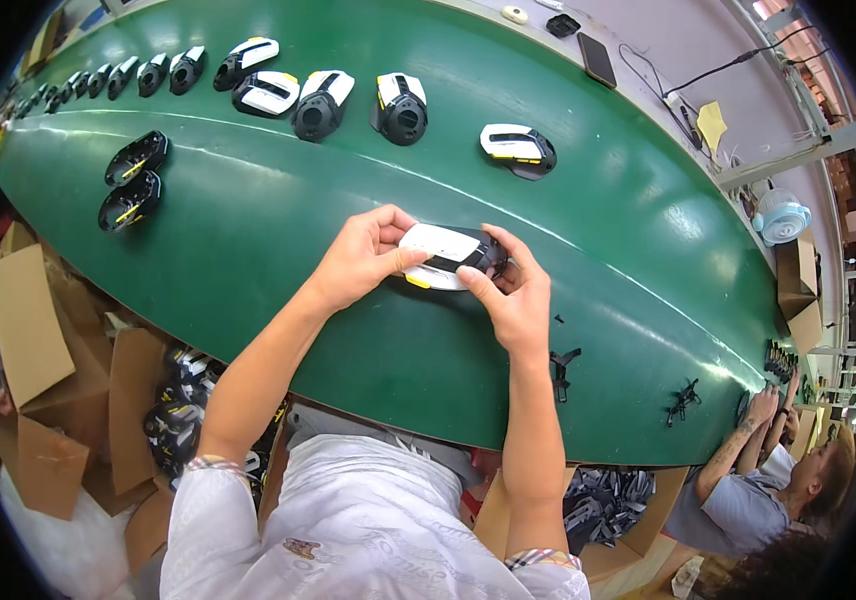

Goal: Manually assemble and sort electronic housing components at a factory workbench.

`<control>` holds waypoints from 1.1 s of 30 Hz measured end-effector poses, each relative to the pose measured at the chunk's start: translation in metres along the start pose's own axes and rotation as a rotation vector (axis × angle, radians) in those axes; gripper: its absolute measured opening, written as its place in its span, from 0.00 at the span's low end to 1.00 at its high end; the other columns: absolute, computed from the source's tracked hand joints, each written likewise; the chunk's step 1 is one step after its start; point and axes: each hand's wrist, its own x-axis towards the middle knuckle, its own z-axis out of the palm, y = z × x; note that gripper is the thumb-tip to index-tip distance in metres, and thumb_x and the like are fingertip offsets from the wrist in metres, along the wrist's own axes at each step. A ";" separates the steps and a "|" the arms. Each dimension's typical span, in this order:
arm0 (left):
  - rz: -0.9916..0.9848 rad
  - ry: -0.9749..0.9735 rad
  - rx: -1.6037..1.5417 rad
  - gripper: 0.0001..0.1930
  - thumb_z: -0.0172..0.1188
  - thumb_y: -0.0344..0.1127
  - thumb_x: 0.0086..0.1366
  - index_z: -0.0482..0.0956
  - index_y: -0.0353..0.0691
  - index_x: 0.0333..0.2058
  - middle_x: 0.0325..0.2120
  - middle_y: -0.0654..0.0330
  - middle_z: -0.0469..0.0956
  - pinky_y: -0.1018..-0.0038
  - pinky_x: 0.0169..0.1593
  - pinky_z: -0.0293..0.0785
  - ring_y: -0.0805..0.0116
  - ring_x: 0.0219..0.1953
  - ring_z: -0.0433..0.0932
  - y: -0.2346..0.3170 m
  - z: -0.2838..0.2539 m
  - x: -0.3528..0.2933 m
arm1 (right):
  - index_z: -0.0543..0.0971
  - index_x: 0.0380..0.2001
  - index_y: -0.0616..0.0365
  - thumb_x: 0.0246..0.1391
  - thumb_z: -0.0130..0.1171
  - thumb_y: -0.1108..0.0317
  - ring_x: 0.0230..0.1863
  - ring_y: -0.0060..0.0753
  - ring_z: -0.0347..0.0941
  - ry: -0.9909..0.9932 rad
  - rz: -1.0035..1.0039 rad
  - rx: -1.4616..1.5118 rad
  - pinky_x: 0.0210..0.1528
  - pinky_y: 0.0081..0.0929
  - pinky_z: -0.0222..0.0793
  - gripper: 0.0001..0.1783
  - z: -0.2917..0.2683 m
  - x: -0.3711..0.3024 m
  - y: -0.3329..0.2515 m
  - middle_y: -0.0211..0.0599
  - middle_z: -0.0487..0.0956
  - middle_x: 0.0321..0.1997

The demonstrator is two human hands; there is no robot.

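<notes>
A white and black computer mouse shell [440, 241] with a yellow side piece is held up over the green table, level with my chest. My left hand [356, 260] grips its white end, thumb on top and fingers curled behind. Around the black end close the fingers of my right hand [515, 292], its thumb pressed on the upper side. The shell's underside is hidden. To the right of my right forearm lies a small black plastic part [564, 373], with another black part [684, 399] farther right.
Several mouse shells [404, 108] line the far side of the green table [278, 200]; two open black halves [134, 185] lie at the left. Cardboard boxes [43, 330] of parts stand below the near edge. A phone [596, 60] rests on the back ledge. A co-worker [758, 490] sits at right.
</notes>
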 end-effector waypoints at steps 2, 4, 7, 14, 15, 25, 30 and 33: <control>0.001 -0.012 0.006 0.14 0.62 0.26 0.57 0.70 0.30 0.40 0.35 0.54 0.78 0.77 0.43 0.75 0.72 0.37 0.77 0.002 -0.002 0.003 | 0.71 0.51 0.63 0.41 0.69 0.69 0.38 0.20 0.68 0.025 -0.103 -0.077 0.39 0.20 0.69 0.31 -0.001 0.003 0.005 0.32 0.71 0.42; 0.051 -0.026 0.104 0.14 0.62 0.26 0.57 0.70 0.30 0.39 0.35 0.54 0.78 0.77 0.43 0.75 0.72 0.37 0.78 0.003 -0.003 0.002 | 0.72 0.49 0.64 0.43 0.68 0.70 0.39 0.21 0.69 -0.006 -0.116 -0.007 0.41 0.21 0.69 0.28 -0.002 0.006 0.003 0.33 0.71 0.42; 0.122 -0.084 0.222 0.14 0.62 0.24 0.56 0.69 0.30 0.39 0.36 0.54 0.77 0.77 0.44 0.74 0.71 0.38 0.78 0.007 -0.005 0.003 | 0.73 0.45 0.65 0.49 0.64 0.70 0.38 0.20 0.69 -0.017 0.008 0.307 0.41 0.19 0.68 0.20 0.001 0.008 -0.003 0.34 0.74 0.39; 0.075 -0.097 0.073 0.15 0.62 0.24 0.56 0.69 0.30 0.40 0.36 0.54 0.77 0.77 0.44 0.74 0.71 0.40 0.77 0.003 0.003 0.005 | 0.73 0.42 0.65 0.47 0.66 0.70 0.36 0.19 0.70 0.032 0.055 0.295 0.41 0.17 0.68 0.20 -0.007 0.010 0.002 0.30 0.74 0.36; 0.079 -0.083 0.105 0.14 0.62 0.24 0.56 0.69 0.30 0.40 0.36 0.54 0.77 0.77 0.44 0.74 0.71 0.39 0.77 0.000 0.003 0.006 | 0.72 0.44 0.65 0.45 0.67 0.70 0.37 0.18 0.69 -0.015 0.041 0.309 0.40 0.17 0.68 0.22 -0.008 0.012 0.002 0.31 0.74 0.37; -0.013 -0.093 -0.028 0.15 0.61 0.31 0.59 0.71 0.29 0.41 0.34 0.55 0.79 0.81 0.36 0.75 0.74 0.34 0.78 0.003 -0.018 0.008 | 0.71 0.46 0.66 0.40 0.71 0.68 0.32 0.16 0.67 0.063 -0.079 -0.067 0.35 0.16 0.68 0.29 0.012 -0.006 -0.001 0.31 0.74 0.29; -0.104 -0.106 -0.054 0.16 0.62 0.33 0.59 0.71 0.31 0.42 0.33 0.57 0.79 0.82 0.34 0.75 0.75 0.32 0.78 0.001 -0.016 0.009 | 0.70 0.48 0.65 0.41 0.69 0.70 0.33 0.21 0.71 -0.029 -0.150 -0.148 0.36 0.20 0.72 0.29 0.000 -0.001 0.002 0.34 0.75 0.32; -0.112 -0.118 -0.061 0.16 0.62 0.33 0.59 0.71 0.32 0.42 0.32 0.58 0.79 0.81 0.34 0.75 0.76 0.31 0.78 0.002 -0.021 0.009 | 0.69 0.49 0.64 0.41 0.68 0.72 0.37 0.23 0.73 -0.174 -0.117 -0.037 0.41 0.23 0.74 0.30 -0.006 -0.001 -0.002 0.36 0.76 0.34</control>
